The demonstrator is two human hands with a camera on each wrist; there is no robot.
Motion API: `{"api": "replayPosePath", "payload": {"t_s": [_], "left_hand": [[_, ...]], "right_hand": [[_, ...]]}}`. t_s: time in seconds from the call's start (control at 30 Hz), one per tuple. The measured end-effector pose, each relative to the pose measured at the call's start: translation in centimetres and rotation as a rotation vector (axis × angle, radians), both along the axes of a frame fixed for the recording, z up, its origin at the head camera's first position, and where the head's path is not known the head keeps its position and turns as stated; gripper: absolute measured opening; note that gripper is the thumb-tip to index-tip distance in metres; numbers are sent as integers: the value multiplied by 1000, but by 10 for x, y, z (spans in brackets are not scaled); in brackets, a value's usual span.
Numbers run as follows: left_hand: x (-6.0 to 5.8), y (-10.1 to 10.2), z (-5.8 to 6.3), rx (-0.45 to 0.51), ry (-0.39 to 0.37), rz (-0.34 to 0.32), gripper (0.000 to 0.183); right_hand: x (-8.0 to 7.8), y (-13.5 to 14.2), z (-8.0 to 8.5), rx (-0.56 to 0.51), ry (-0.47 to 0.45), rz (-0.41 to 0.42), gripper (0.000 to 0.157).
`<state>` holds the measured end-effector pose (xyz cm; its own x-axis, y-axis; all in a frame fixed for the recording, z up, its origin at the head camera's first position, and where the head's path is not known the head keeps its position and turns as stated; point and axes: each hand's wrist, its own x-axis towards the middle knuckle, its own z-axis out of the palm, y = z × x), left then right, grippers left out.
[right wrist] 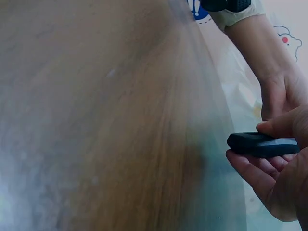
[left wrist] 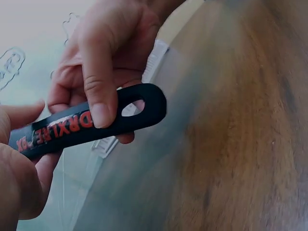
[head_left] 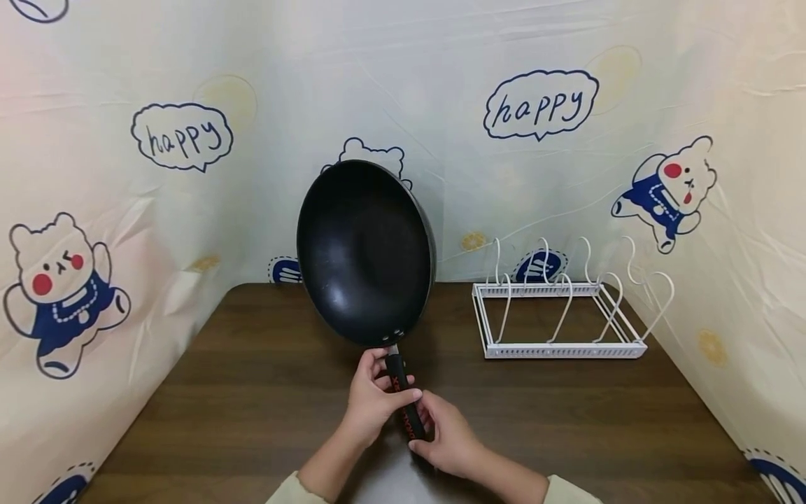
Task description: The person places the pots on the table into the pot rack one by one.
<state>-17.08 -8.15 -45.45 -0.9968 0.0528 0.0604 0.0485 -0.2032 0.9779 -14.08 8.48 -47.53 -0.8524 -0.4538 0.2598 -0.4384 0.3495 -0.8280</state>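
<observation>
A black wok [head_left: 365,252] is held up, its dark inside facing me and its handle pointing down toward me. Near the pan end, my left hand [head_left: 371,395] grips the black handle [head_left: 403,395], thumb across its front. Lower down, my right hand [head_left: 450,434] pinches the handle's end between thumb and fingers. Red lettering and a hanging hole show on the handle [left wrist: 62,130] in the left wrist view. From the right wrist view, the handle's tip [right wrist: 260,144] lies between the right thumb and fingers.
To the right at the back of the brown wooden table [head_left: 252,420] stands a white rack [head_left: 563,350] with several curved upright wire dividers. Behind and beside the table hangs a pale cloth [head_left: 428,70] printed with bears and the word "happy".
</observation>
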Motion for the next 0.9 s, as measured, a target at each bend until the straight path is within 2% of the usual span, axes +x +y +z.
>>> {"api": "replayPosePath", "payload": {"t_s": [0.1,0.2,0.3,0.43,0.5,0.6,0.73,0.9], "left_hand": [[1,4,-1,-21,30,25,75],[2,5,0,-19,42,23,72],[2,5,2,19,45,-14,71],[1,3,5,98,29,-106,70],[1,2,5,130,12,-161,69],[1,1,4,159,-8,-235,69],[1,1,0,167,-17,-293,72],[-2,5,-3,123,-4,-280,72]], "right_hand": [[-1,1,-1,25,42,-11,44],[-2,4,1,22,9,5,42],[-3,8,3,-73,-153,53,39],[-3,13,6,-309,-483,160,40],[-3,14,6,-402,-619,208,41],[-2,16,6,-477,-733,241,41],[2,17,3,-490,-726,229,44],[3,21,3,-418,-565,183,47]]}}
